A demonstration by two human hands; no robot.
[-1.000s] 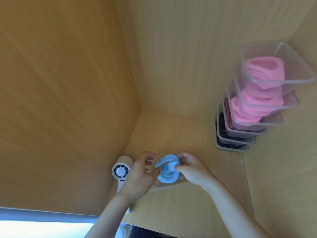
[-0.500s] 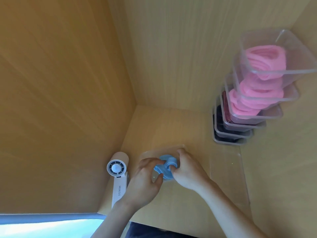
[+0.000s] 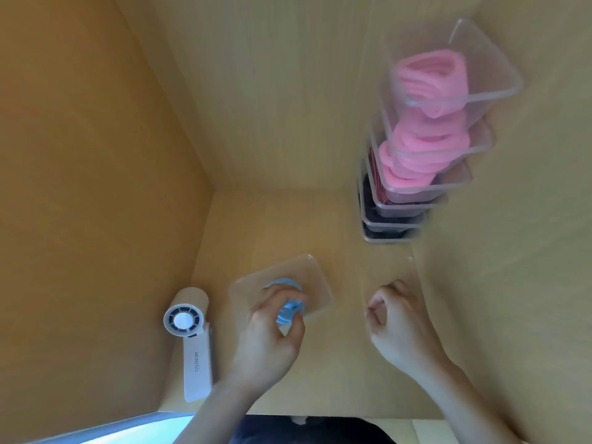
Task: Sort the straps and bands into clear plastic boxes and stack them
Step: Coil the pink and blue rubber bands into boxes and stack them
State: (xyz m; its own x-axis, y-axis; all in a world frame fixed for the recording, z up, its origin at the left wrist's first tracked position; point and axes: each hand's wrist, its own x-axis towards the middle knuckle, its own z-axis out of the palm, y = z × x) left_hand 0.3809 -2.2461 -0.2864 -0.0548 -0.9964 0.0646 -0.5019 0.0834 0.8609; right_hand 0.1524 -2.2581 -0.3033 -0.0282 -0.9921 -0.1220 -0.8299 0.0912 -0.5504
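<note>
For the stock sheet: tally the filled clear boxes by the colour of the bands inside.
Pink boxes: 3
Dark red box: 1
Black boxes: 2
Blue box: 1
Total: 7

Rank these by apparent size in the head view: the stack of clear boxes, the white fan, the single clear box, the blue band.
1. stack of clear boxes
2. single clear box and white fan: too alike to rank
3. blue band, smallest, though the left hand covers part of it
</note>
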